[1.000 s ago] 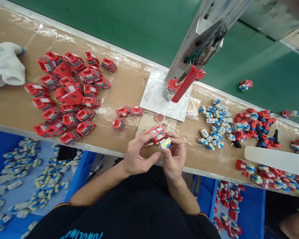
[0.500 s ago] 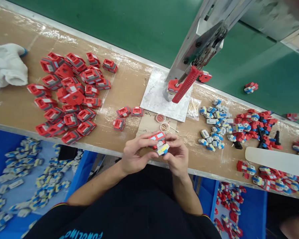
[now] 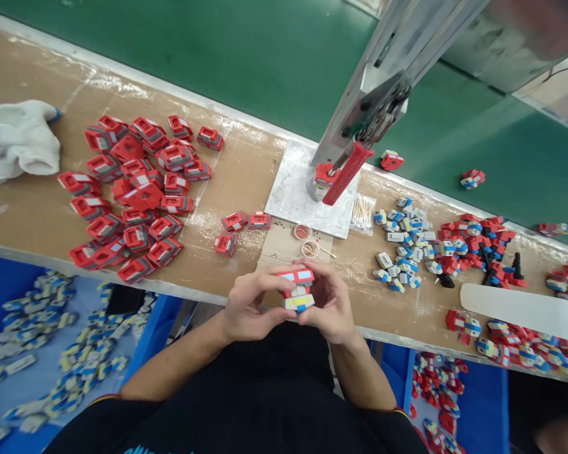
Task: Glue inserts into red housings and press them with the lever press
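Note:
Between my two hands is a small plastic toy part, red with pale panels on top and white, yellow and blue below. My left hand pinches its left side, thumb at the lower edge and fingers at the upper. My right hand closes on the right side, with the thumb low on the white section. Just beyond the hands lie a piece of cardboard, two small round containers and a cotton swab. The part's underside is hidden.
A press with a red handle stands on a metal plate, a red part beneath it. Red parts are heaped left, beside a white glove. White-blue parts and bagged swabs lie right. Blue bins stand below the bench.
The toy part has turned from a slant to nearly level, its pale-panelled side now facing me. Both hands have come slightly lower in view with it, and the camera view has shifted a little.

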Demonstrator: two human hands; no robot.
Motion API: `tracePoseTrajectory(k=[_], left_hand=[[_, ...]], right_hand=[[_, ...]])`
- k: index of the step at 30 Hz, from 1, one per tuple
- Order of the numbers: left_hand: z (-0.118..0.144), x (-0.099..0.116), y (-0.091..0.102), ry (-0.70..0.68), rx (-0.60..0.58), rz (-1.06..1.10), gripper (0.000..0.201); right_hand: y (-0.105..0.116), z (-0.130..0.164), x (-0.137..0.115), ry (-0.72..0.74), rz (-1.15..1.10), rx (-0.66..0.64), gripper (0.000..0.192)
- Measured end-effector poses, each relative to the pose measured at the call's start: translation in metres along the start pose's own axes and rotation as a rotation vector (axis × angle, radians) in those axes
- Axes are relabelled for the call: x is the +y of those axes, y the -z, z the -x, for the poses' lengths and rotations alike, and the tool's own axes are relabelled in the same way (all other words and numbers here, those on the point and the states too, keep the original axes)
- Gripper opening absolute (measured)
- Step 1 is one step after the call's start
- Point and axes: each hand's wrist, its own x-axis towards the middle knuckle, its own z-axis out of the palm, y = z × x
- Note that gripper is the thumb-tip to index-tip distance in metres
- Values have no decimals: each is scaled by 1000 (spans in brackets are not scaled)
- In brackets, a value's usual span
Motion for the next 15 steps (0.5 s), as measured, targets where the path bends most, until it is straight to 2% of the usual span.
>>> tracePoseTrajectory(k=[3,5,7,9,11,13,15], left_hand=[[-10,-4,13,202,197,238,55],[-19,-3,27,291,311,386,56],[-26,0,42,350,396,487,50],[-30,4,52,404,446,532,47],[-31,6,57,432,474,541,50],[-32,5,57,446,475,533,53],[-34,4,54,452,454,512,54]], right_hand=[[24,-31,-14,139,347,74,63],[46,-59,-29,205,593,96,58],[67,-86,-46,184,706,-94,50],[82,-109,-65,142,696,-356,43],[90,-126,-90,145,585,-516,44],[88,-142,-120,238,387,-527,48],[78,-158,-148,422,181,-384,50]])
